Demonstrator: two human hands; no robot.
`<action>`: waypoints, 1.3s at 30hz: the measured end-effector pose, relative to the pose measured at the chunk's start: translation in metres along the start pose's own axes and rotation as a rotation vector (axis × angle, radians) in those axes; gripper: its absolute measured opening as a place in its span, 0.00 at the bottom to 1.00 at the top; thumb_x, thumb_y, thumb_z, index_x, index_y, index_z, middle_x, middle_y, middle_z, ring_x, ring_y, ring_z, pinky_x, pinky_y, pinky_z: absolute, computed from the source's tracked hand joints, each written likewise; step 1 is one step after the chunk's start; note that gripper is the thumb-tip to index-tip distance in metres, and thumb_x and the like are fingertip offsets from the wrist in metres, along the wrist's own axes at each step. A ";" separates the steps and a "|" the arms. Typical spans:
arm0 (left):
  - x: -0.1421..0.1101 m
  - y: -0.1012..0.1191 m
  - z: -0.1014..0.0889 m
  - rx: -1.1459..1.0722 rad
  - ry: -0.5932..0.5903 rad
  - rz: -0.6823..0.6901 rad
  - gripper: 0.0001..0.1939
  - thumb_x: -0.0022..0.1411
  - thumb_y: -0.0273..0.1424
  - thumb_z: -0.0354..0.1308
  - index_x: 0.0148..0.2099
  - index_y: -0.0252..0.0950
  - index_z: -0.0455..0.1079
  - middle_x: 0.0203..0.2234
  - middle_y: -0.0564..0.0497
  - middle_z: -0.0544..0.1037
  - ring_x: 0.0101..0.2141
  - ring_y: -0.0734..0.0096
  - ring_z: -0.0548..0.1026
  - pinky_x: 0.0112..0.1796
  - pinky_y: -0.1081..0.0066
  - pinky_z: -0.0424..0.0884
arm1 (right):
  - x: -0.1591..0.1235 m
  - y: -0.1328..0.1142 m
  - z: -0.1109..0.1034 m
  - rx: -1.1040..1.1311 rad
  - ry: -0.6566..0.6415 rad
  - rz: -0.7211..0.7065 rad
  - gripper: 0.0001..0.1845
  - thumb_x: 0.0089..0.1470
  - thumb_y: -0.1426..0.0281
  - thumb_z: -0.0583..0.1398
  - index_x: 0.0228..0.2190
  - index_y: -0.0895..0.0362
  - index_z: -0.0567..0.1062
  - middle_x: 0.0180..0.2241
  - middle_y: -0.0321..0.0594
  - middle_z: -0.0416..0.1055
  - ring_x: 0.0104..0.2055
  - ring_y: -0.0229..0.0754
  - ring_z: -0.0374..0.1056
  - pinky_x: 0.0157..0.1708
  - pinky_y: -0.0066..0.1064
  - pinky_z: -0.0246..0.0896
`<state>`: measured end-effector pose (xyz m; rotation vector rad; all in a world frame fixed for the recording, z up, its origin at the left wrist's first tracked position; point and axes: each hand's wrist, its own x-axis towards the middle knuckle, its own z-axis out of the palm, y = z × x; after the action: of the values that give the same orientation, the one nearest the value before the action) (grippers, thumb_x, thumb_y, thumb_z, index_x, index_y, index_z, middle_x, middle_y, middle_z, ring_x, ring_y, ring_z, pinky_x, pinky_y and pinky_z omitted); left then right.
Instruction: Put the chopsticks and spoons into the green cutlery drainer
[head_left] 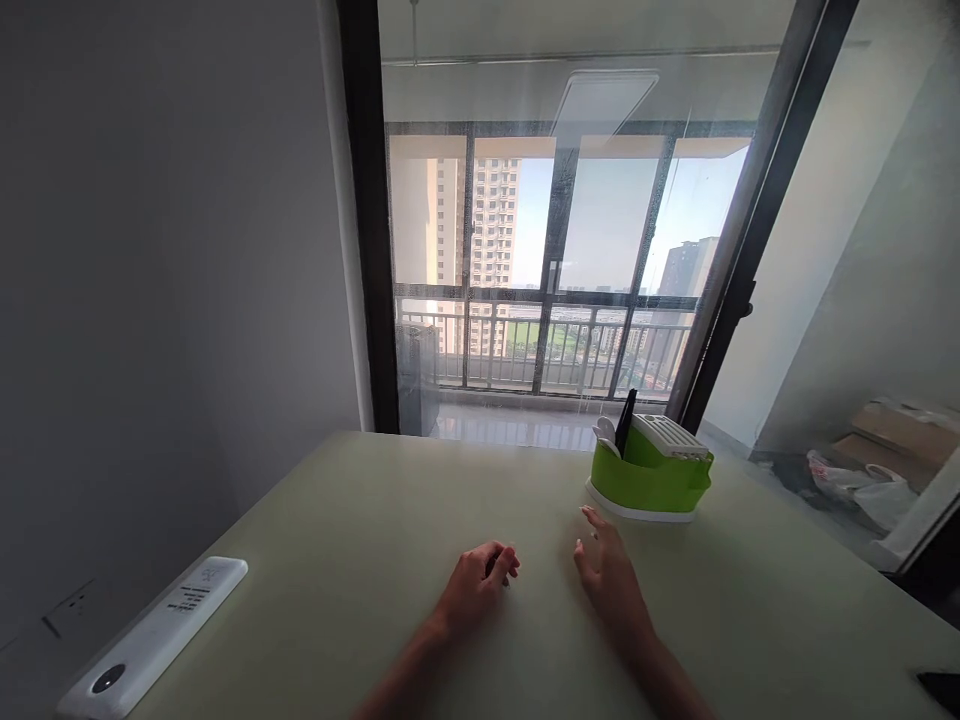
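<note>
My left hand (476, 585) rests on the pale green table (360, 540) near its middle, fingers curled inward into a loose fist; nothing shows in it. My right hand (606, 565) lies a little to the right, fingers stretched forward and apart, holding nothing. Its fingertips point toward a green and white utensil holder (649, 480) standing just beyond them, not touching. A black handle (625, 420) and white utensils (604, 432) stick up from the holder's left part. A white slotted lid covers its right part.
A white power strip (154, 640) lies at the table's left edge by the grey wall. A dark object (941, 688) shows at the right edge. Behind the table a glass door opens on a balcony. Boxes and bags (862, 470) sit on the floor at right.
</note>
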<state>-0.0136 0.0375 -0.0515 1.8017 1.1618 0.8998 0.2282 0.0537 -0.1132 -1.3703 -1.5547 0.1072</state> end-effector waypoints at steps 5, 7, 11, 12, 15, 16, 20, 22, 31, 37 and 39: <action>0.001 -0.004 0.001 -0.007 -0.011 0.005 0.26 0.71 0.51 0.46 0.37 0.36 0.76 0.33 0.48 0.82 0.32 0.67 0.77 0.36 0.72 0.70 | 0.007 0.015 -0.006 -0.070 0.167 0.035 0.35 0.62 0.62 0.53 0.67 0.58 0.55 0.65 0.58 0.58 0.67 0.60 0.57 0.60 0.54 0.61; 0.001 -0.005 0.001 -0.020 -0.007 0.004 0.27 0.70 0.51 0.46 0.37 0.36 0.76 0.33 0.48 0.82 0.32 0.67 0.77 0.36 0.72 0.70 | 0.011 0.017 -0.011 -0.136 0.214 0.031 0.36 0.62 0.63 0.53 0.68 0.57 0.53 0.67 0.58 0.53 0.70 0.63 0.51 0.60 0.56 0.60; 0.000 -0.007 0.003 -0.016 0.000 -0.004 0.27 0.70 0.52 0.46 0.37 0.37 0.76 0.33 0.48 0.82 0.32 0.67 0.76 0.35 0.72 0.70 | 0.026 0.018 -0.028 -0.258 0.285 -0.067 0.41 0.61 0.63 0.53 0.71 0.57 0.48 0.72 0.58 0.42 0.72 0.66 0.44 0.62 0.60 0.54; 0.000 -0.007 0.003 -0.012 0.002 -0.005 0.27 0.70 0.52 0.46 0.37 0.37 0.76 0.33 0.48 0.82 0.32 0.67 0.76 0.35 0.72 0.69 | 0.032 0.020 -0.032 -0.286 0.299 -0.090 0.42 0.61 0.63 0.53 0.71 0.57 0.47 0.73 0.57 0.40 0.73 0.67 0.43 0.63 0.61 0.53; 0.000 -0.008 0.003 -0.008 0.002 0.003 0.27 0.70 0.51 0.46 0.37 0.36 0.76 0.33 0.48 0.82 0.32 0.67 0.77 0.35 0.72 0.69 | 0.048 0.027 -0.046 -0.366 0.337 -0.113 0.43 0.60 0.64 0.54 0.72 0.56 0.46 0.74 0.58 0.35 0.73 0.70 0.43 0.61 0.64 0.55; -0.001 -0.008 0.003 -0.007 0.001 0.004 0.27 0.71 0.51 0.46 0.37 0.36 0.76 0.33 0.48 0.82 0.32 0.67 0.77 0.35 0.72 0.69 | 0.054 0.030 -0.049 -0.389 0.347 -0.108 0.44 0.59 0.63 0.55 0.72 0.56 0.47 0.74 0.60 0.34 0.72 0.72 0.43 0.59 0.64 0.57; 0.000 -0.011 0.003 -0.002 -0.001 0.002 0.27 0.71 0.52 0.45 0.37 0.36 0.76 0.33 0.49 0.82 0.32 0.67 0.76 0.35 0.72 0.69 | 0.070 0.041 -0.055 -0.442 0.339 -0.084 0.45 0.58 0.62 0.58 0.71 0.57 0.48 0.74 0.61 0.29 0.71 0.80 0.41 0.55 0.68 0.59; 0.000 -0.011 0.003 -0.006 0.004 0.003 0.27 0.71 0.51 0.45 0.37 0.36 0.76 0.33 0.48 0.82 0.32 0.67 0.76 0.35 0.72 0.69 | 0.073 0.045 -0.055 -0.449 0.310 -0.073 0.44 0.58 0.62 0.58 0.71 0.57 0.50 0.74 0.59 0.25 0.72 0.81 0.39 0.56 0.69 0.58; -0.003 -0.004 0.001 -0.018 0.008 -0.011 0.27 0.70 0.50 0.46 0.37 0.36 0.76 0.33 0.48 0.82 0.32 0.66 0.77 0.35 0.71 0.69 | 0.070 0.055 -0.047 -0.416 0.257 -0.051 0.40 0.57 0.59 0.57 0.67 0.59 0.59 0.74 0.55 0.18 0.73 0.79 0.33 0.58 0.67 0.55; -0.004 -0.002 0.000 -0.011 0.002 -0.005 0.27 0.70 0.51 0.47 0.37 0.36 0.76 0.33 0.47 0.82 0.32 0.66 0.77 0.35 0.71 0.69 | 0.064 0.056 -0.041 -0.382 0.200 0.131 0.43 0.56 0.60 0.58 0.69 0.53 0.55 0.73 0.57 0.22 0.71 0.78 0.43 0.46 0.55 0.68; -0.004 -0.002 0.001 -0.012 0.005 -0.006 0.27 0.70 0.51 0.47 0.37 0.36 0.76 0.33 0.47 0.82 0.32 0.66 0.77 0.35 0.71 0.69 | 0.063 0.061 -0.039 -0.383 0.218 0.135 0.43 0.55 0.61 0.58 0.70 0.52 0.54 0.71 0.61 0.33 0.70 0.75 0.47 0.45 0.54 0.67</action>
<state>-0.0152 0.0338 -0.0540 1.7864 1.1626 0.9059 0.3080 0.1036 -0.0946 -1.7227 -1.3418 -0.2635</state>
